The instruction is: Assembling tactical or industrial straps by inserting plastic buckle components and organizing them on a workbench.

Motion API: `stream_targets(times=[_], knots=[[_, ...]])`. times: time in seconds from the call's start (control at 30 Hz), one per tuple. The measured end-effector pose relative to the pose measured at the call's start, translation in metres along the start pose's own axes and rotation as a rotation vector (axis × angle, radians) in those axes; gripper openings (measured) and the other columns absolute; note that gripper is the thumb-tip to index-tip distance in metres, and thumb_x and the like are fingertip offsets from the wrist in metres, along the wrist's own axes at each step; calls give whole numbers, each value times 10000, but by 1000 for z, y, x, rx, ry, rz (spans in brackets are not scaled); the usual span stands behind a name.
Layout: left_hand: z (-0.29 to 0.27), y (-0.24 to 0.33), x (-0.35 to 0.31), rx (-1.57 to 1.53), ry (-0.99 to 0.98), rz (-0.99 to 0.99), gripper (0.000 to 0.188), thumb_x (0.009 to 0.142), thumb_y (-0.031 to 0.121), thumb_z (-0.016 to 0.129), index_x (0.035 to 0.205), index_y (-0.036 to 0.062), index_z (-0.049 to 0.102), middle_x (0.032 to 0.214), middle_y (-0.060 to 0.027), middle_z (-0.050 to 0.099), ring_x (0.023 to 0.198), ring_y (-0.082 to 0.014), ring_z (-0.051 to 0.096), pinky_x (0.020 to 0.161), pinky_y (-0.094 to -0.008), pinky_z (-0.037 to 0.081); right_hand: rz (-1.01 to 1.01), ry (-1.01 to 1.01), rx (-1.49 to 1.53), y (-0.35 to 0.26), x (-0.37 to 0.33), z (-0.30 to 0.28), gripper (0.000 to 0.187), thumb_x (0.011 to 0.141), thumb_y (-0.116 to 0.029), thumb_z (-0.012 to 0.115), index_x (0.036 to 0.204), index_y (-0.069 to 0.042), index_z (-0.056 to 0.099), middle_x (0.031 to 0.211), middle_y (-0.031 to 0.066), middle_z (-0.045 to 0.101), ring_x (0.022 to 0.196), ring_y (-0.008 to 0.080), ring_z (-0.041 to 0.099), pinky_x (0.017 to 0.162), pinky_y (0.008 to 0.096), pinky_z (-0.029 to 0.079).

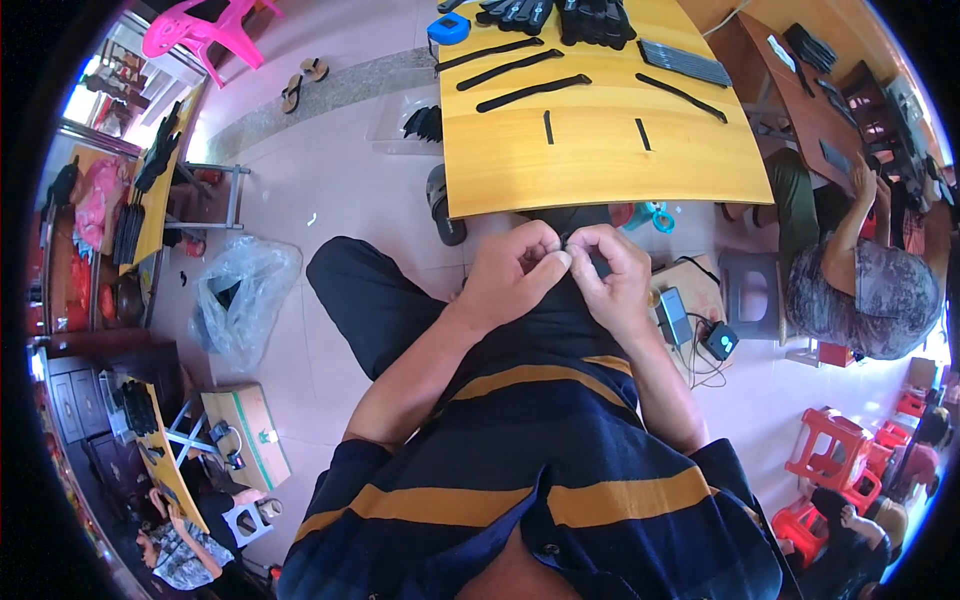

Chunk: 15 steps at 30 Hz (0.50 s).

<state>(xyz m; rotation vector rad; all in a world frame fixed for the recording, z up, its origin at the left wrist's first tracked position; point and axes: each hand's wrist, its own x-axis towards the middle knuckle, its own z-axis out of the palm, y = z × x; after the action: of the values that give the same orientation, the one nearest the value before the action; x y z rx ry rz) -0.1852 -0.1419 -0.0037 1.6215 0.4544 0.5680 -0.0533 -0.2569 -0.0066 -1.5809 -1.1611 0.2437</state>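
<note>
My left hand [512, 278] and my right hand [614, 278] meet above my lap, just off the near edge of the yellow table [600, 182]. Both are closed in a pinch, thumbs and fingertips nearly touching. Whatever sits between the fingertips is too small and hidden to name. Farther up the tabletop lie two short black strips, one on the left [548, 127] and one on the right [643, 135]. Beyond them are several long black straps [533, 92], with another strap [683, 98] on the right. Black bundles [597, 22] and a stack of grey strips [685, 63] occupy the far end.
A blue tape-measure-like case [450, 29] sits at the table's far left corner. To the left, a clear plastic bag [240, 300] lies on the floor. On the right are a cardboard piece with a phone-like device [674, 317], cables, and a seated co-worker [865, 285] at another table.
</note>
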Motion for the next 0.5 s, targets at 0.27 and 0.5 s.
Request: stream_targets(times=[0.27, 0.5], knots=[[-8, -3, 2, 72, -52, -29, 145, 880, 121, 681, 804, 7, 634, 626, -99, 610, 549, -132, 554, 525, -299, 422, -211, -10, -168, -6, 1, 1, 113, 850, 32, 680, 930, -18, 618, 836, 137, 655, 739, 315, 677, 637, 360, 532], [-2, 1, 2, 332, 35, 150, 132, 853, 34, 604, 732, 14, 557, 559, -28, 525, 509, -80, 481, 486, -275, 372, -170, 5, -125, -7, -1, 8, 129, 826, 31, 678, 915, -23, 602, 812, 130, 644, 702, 279, 662, 623, 340, 519]])
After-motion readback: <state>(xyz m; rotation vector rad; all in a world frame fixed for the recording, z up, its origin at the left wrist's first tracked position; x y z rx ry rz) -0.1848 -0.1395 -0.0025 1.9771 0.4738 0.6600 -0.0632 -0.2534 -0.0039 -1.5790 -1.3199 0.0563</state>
